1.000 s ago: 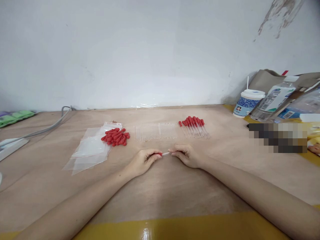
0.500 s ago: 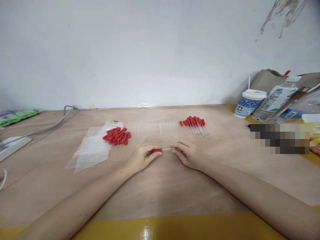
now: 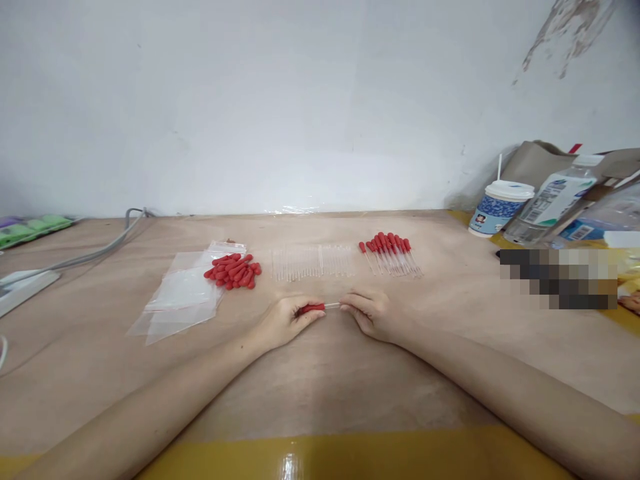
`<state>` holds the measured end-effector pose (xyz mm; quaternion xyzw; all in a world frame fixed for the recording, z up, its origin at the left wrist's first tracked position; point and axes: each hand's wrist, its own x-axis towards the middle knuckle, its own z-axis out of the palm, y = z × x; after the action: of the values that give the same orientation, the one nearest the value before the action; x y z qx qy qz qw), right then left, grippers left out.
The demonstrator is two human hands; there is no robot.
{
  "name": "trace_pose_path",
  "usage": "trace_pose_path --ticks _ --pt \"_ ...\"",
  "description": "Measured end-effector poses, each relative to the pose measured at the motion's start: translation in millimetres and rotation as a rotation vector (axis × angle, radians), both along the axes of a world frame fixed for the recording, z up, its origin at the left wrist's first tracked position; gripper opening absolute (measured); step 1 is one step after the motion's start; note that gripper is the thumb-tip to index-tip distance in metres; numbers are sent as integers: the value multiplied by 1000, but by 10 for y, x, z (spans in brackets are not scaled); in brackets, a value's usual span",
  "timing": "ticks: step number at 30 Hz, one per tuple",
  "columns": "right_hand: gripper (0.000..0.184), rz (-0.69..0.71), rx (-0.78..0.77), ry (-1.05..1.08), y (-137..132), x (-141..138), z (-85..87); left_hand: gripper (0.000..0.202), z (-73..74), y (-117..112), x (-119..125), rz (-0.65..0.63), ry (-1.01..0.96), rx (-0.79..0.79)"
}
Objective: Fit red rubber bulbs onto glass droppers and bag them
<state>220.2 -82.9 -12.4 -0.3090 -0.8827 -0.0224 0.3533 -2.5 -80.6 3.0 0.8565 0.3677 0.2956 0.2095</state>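
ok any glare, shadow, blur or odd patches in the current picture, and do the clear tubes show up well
In the head view, glare whitens a spot on the glossy yellow strip; in the head view, a soft shadow falls on the table; in the head view, the row of clear tubes looks faint; in the head view, pixelation masks something at right.

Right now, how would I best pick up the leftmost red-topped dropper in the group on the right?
Probably pinch its red bulb, coming from the left: the bulb is thicker than the slim clear tube, and the other droppers lie to its right.
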Motion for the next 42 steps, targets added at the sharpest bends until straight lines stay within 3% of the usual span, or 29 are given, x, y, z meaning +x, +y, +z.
trace_pose_path --ticks 5,15,23,26,30,34,42 --pt "28 -20 -10 -46 11 -34 -17 19 1 4 7 -17 19 34" --pt "29 -70 -268 -20 -57 -99 109 18 22 19 15 -73 28 189" --pt "17 -128 -443 -60 -68 -64 291 23 20 78 -6 24 2 208" --pt "15 -279 -489 8 58 91 345 34 24 107 -49 120 11 190" --pt "17 -635 -458 128 405 323 443 25 21 133 -69 127 67 138" --pt "34 -938 -414 3 695 375 458 20 23 137 -57 123 90 116" --pt "38 -994 -442 -88 771 338 301 15 14 147 -58 109 106 107"
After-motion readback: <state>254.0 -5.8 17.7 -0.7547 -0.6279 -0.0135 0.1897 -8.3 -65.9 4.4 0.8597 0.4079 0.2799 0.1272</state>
